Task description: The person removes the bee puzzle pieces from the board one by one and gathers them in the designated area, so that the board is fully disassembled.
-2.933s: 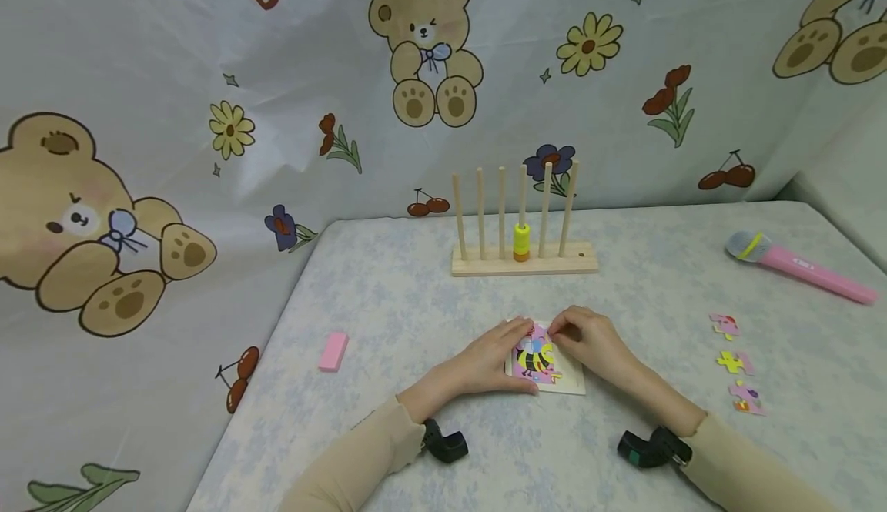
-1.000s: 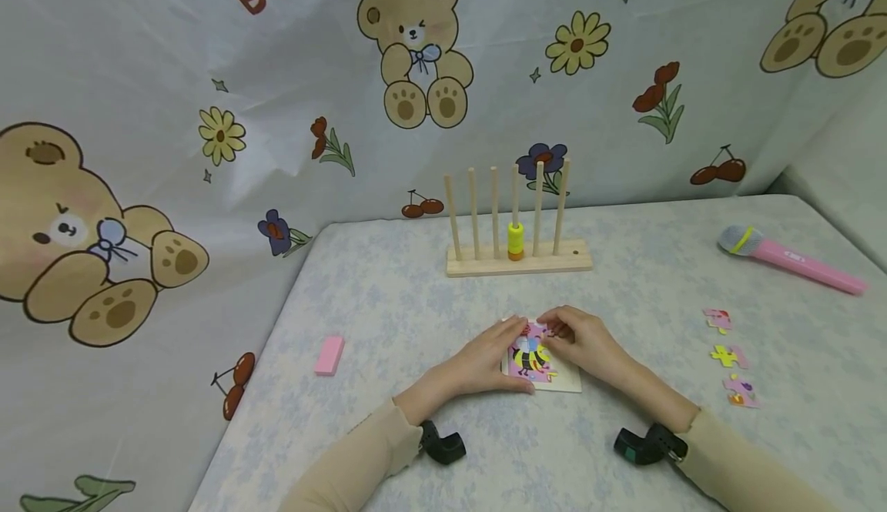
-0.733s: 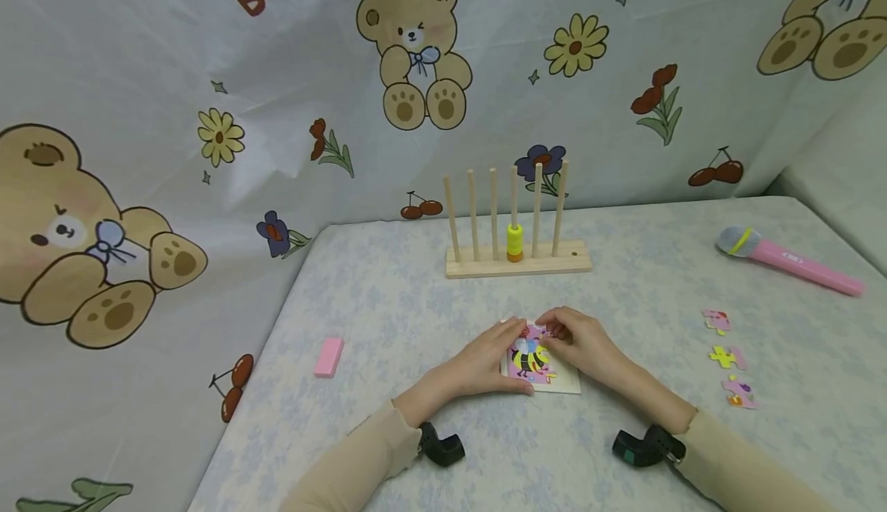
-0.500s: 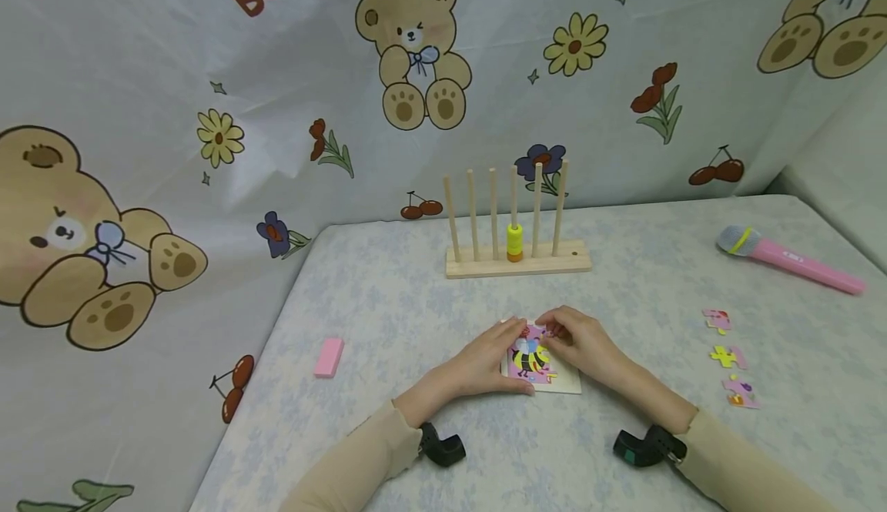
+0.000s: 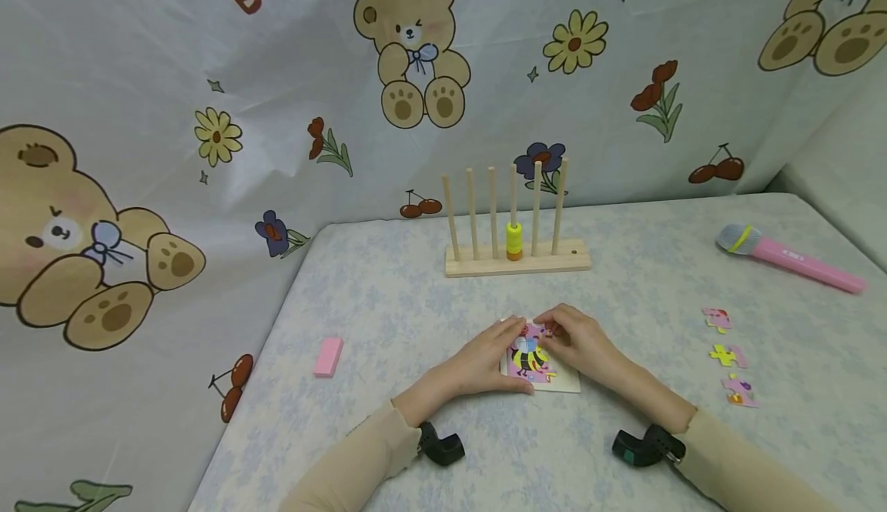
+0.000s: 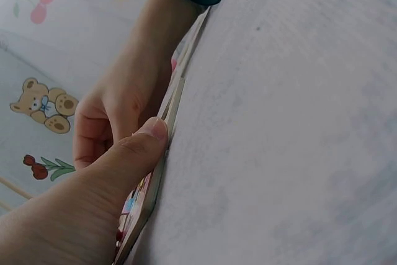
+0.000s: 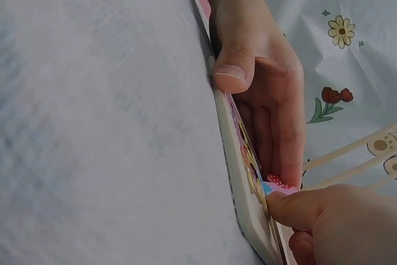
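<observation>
A small puzzle board (image 5: 567, 379) with a bee picture lies on the table, its right strip bare wood. My left hand (image 5: 478, 359) holds its left side, thumb at the near edge and fingers at the far edge. In the left wrist view the left thumb (image 6: 146, 147) presses the board's rim. My right hand (image 5: 585, 340) is over the upper right of the picture and pinches a puzzle piece (image 7: 282, 185), pink with a red dotted patch, seen in the right wrist view. The right fingers hide much of that piece, so I cannot tell if it is seated.
Three loose puzzle pieces (image 5: 726, 356) lie in a column at the right. A pink microphone (image 5: 797, 260) is beyond them. Behind the board stands a wooden peg rack (image 5: 485, 267) with yellow and orange beads (image 5: 513, 241) on one peg. A pink block (image 5: 329, 357) lies at the left.
Since the oldest frame my right fingertips have shifted slightly inward over the board's upper right. The left hand keeps its hold. In the last half second almost nothing moves.
</observation>
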Demonstrator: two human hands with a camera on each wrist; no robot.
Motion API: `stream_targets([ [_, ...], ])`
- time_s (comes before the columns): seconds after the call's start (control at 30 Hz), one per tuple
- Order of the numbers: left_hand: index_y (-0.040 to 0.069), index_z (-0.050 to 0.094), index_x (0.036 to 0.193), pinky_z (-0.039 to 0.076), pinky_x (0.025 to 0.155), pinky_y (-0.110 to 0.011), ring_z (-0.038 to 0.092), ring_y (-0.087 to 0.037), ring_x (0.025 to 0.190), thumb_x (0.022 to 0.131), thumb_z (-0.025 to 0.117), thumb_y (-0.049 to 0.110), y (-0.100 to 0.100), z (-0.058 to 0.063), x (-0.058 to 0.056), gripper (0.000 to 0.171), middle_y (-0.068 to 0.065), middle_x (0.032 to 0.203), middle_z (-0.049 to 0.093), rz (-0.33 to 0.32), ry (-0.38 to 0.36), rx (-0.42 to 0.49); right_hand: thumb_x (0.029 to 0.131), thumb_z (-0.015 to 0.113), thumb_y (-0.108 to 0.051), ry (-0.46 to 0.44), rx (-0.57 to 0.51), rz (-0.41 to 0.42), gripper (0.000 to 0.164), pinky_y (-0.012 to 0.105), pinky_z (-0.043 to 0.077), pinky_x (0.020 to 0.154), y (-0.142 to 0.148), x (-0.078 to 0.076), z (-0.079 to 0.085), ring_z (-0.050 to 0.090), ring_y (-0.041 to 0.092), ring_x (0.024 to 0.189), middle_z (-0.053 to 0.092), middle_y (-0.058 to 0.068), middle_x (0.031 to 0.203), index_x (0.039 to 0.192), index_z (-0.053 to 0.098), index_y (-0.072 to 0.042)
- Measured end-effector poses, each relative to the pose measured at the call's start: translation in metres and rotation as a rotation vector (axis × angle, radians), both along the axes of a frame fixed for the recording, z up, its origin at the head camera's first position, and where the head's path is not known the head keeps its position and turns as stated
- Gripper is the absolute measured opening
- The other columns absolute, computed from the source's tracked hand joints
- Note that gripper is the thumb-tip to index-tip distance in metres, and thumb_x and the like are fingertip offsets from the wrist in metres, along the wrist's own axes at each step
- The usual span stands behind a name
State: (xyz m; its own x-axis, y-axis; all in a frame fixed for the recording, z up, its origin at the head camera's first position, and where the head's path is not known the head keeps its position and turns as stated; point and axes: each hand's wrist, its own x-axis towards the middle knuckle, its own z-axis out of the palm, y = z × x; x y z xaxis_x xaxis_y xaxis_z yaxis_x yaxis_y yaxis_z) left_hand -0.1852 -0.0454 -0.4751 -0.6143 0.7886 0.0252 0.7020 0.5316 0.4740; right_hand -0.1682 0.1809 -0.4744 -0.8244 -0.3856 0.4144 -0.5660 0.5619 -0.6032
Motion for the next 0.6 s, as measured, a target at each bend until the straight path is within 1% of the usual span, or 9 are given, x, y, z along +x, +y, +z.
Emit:
stream_targets([
  [0.27,0.004,0.017,0.151,0.013,0.112,-0.031,0.014,-0.020,0.141,0.080,0.067,0.056,0.0000,0.0003,0.0020,0.101,-0.011,0.155,0.018,0.004,-0.014,0.014,0.079,0.074,-0.001,0.033,0.005,0.024,0.030,0.026,0.048,0.067,0.0005,0.0003,-0.0007,0.052,0.012,0.079,0.057,0.000,0.093,0.106,0.063,-0.004],
  [0.37,0.005,0.016,0.151,0.015,0.112,-0.032,0.013,-0.020,0.141,0.080,0.067,0.057,-0.0004,-0.0001,0.0021,0.102,-0.011,0.155,0.018,0.008,-0.012,0.014,0.078,0.075,0.000,0.063,0.006,0.035,0.029,0.025,0.048,0.066,0.0006,-0.0002,-0.0015,0.053,0.011,0.079,0.058,0.000,0.094,0.105,0.065,-0.003],
  [0.47,0.005,0.016,0.151,0.016,0.112,-0.032,0.013,-0.018,0.141,0.079,0.067,0.058,-0.0006,-0.0003,0.0019,0.102,-0.011,0.155,0.018,0.010,-0.007,0.009,0.076,0.076,0.000,0.115,0.017,0.040,0.029,0.027,0.050,0.066,0.0005,-0.0004,-0.0011,0.053,0.011,0.081,0.060,0.001,0.095,0.103,0.067,-0.003],
  [0.6,0.005,0.016,0.151,0.015,0.112,-0.031,0.013,-0.018,0.141,0.079,0.066,0.059,-0.0005,-0.0007,0.0010,0.103,-0.011,0.155,0.018,0.008,-0.001,0.006,0.074,0.078,0.000,0.203,0.042,0.036,0.029,0.031,0.052,0.069,-0.0001,-0.0012,-0.0009,0.055,0.012,0.085,0.060,0.002,0.095,0.101,0.069,-0.002],
])
